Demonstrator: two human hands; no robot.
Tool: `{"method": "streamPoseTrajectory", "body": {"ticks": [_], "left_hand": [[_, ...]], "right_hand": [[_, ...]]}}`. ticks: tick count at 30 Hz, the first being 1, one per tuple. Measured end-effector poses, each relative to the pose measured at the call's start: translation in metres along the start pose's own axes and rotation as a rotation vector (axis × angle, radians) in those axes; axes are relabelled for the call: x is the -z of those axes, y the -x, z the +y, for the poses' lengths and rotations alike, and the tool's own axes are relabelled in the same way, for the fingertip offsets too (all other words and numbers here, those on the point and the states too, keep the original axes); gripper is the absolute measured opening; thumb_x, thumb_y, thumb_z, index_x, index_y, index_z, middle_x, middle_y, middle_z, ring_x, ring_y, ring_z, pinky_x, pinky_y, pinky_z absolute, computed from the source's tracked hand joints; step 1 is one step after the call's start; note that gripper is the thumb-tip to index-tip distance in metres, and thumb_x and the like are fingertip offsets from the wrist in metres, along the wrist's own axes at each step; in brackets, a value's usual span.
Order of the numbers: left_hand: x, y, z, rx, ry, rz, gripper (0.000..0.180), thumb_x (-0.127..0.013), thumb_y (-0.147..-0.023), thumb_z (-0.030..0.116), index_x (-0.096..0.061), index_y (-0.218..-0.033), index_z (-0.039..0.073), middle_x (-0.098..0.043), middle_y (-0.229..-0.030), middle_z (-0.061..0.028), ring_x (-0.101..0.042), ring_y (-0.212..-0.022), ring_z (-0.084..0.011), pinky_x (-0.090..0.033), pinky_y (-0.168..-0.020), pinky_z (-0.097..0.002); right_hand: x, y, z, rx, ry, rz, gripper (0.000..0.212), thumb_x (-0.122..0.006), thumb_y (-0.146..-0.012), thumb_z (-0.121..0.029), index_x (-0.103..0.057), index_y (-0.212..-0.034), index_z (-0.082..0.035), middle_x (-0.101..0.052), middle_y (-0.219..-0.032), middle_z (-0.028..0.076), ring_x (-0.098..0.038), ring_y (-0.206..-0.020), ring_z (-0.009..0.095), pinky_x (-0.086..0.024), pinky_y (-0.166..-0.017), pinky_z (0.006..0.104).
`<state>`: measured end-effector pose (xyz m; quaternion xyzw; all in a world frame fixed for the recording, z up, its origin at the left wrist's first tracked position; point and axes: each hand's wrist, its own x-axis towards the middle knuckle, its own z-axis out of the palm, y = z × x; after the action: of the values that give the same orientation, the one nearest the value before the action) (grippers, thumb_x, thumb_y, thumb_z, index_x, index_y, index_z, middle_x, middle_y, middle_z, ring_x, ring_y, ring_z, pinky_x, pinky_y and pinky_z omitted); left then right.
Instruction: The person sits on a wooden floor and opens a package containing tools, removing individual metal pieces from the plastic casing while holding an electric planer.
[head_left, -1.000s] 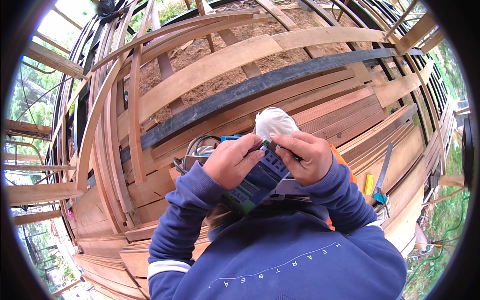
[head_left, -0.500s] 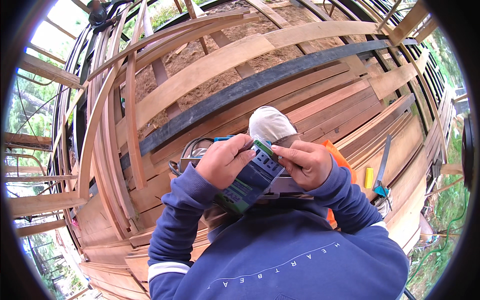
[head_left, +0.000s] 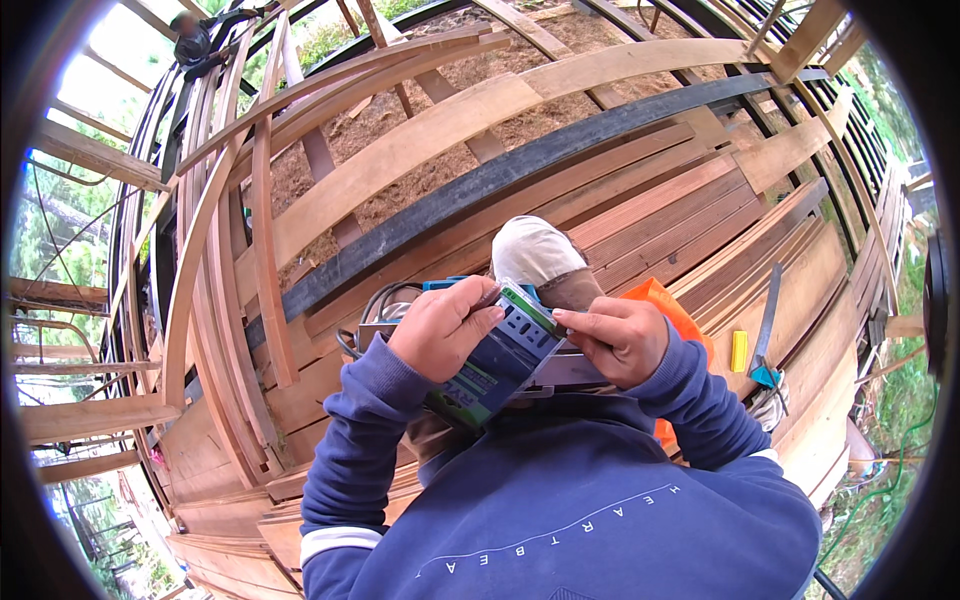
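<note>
My left hand (head_left: 445, 328) is closed round the upper left edge of a flat blue-and-green retail package (head_left: 486, 366) with clear plastic along its top. The package is tilted in front of my chest, and its lower end reaches my sweatshirt. At its upper right edge my right hand (head_left: 628, 340) is closed, thumb and forefinger pinching the plastic edge. Whatever is inside the package cannot be made out. Beyond the hands is my bent knee in pale trousers (head_left: 535, 250).
Stacked wooden boards (head_left: 660, 215) surround me, with a dark beam (head_left: 430, 185) across them. To the right are an orange item (head_left: 672, 308), a yellow block (head_left: 739, 351) and a handsaw (head_left: 769, 322). A teal tool (head_left: 441, 284) and cable (head_left: 372, 298) sit left. Another person (head_left: 195, 47) is far left.
My right hand has shifted slightly down and right along the package's edge, uncovering more of its upper right corner. The left hand keeps its hold. The view has turned a little.
</note>
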<state>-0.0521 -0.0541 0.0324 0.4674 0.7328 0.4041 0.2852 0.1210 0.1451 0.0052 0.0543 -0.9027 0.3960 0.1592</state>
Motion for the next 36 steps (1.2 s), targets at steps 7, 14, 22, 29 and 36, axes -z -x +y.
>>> {"method": "streamPoseTrajectory", "body": {"ticks": [7, 14, 22, 29, 36], "left_hand": [[0.001, -0.003, 0.003, -0.019, -0.064, -0.034, 0.019, -0.060, -0.091, 0.015, -0.058, -0.104, 0.001, -0.062, -0.085, -0.0206, -0.061, -0.081, -0.0404, -0.047, -0.069, -0.0418], [0.001, 0.007, 0.003, 0.051, -0.031, 0.106, 0.015, -0.060, -0.087, 0.011, -0.061, -0.098, 0.000, -0.062, -0.077, -0.0157, -0.062, -0.071, -0.0295, -0.047, -0.066, -0.0347], [-0.013, -0.004, -0.009, 0.097, 0.097, 0.120, 0.017, -0.067, -0.083, 0.010, -0.062, -0.092, -0.003, -0.066, -0.071, -0.0081, -0.061, -0.065, -0.0124, -0.047, -0.063, -0.0280], [-0.013, 0.003, -0.002, 0.048, -0.021, 0.170, 0.016, -0.067, -0.083, 0.012, -0.062, -0.089, -0.002, -0.065, -0.069, -0.0084, -0.060, -0.062, -0.0131, -0.047, -0.062, -0.0279], [-0.011, -0.001, -0.005, 0.049, 0.153, 0.168, 0.013, -0.062, -0.088, 0.010, -0.060, -0.093, -0.002, -0.065, -0.077, -0.0058, -0.059, -0.070, -0.0100, -0.047, -0.067, -0.0251]], "right_hand": [[0.003, 0.007, -0.004, -0.031, -0.024, 0.032, 0.040, -0.067, -0.075, 0.007, -0.069, -0.113, -0.006, -0.055, -0.067, 0.008, -0.057, -0.056, 0.022, -0.046, -0.052, 0.0317], [-0.010, -0.005, 0.000, -0.052, -0.066, 0.067, 0.027, -0.066, -0.082, -0.012, -0.069, -0.109, -0.011, -0.063, -0.078, 0.009, -0.064, -0.070, 0.029, -0.052, -0.061, 0.0367], [-0.013, 0.004, -0.001, -0.086, -0.032, 0.121, 0.029, -0.064, -0.085, -0.013, -0.068, -0.114, -0.010, -0.062, -0.080, 0.008, -0.063, -0.072, 0.029, -0.051, -0.065, 0.0367], [-0.017, 0.010, 0.006, -0.027, -0.031, 0.060, 0.031, -0.065, -0.082, -0.011, -0.067, -0.112, -0.009, -0.061, -0.080, 0.009, -0.063, -0.075, 0.030, -0.051, -0.065, 0.0369], [-0.011, 0.019, 0.006, -0.041, -0.101, 0.042, 0.030, -0.066, -0.083, -0.008, -0.066, -0.112, -0.007, -0.063, -0.084, 0.012, -0.064, -0.079, 0.030, -0.052, -0.069, 0.0357]]}}
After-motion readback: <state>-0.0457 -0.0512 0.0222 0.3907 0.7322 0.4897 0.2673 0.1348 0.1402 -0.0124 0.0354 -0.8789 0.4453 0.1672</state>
